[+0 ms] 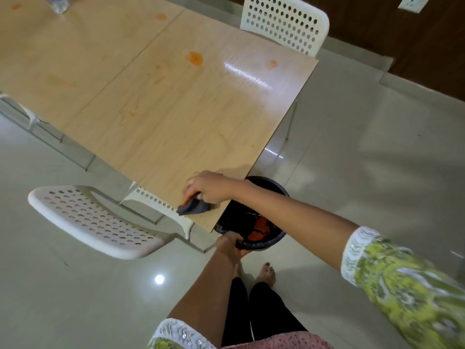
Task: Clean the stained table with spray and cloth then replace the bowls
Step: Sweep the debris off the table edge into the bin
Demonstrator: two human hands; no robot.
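Note:
The light wooden table [156, 117] carries orange stains, the boldest one [194, 58] near its far side. My right hand [205, 188] grips a dark grey cloth [193, 207] on the table's near corner. Just below that corner my left hand [230, 245] holds the rim of a black bin [261, 244] lined with a dark bag, with orange waste inside. A clear spray bottle [58, 3] stands at the far left end of the table, mostly cut off by the frame. No bowls are in view.
A white perforated chair [93, 220] is tucked at the table's near side, left of my hands. Another white chair [284, 21] stands at the far side. My bare feet [268, 272] are on the glossy tiled floor. A dark wooden wall [427, 46] runs at the right.

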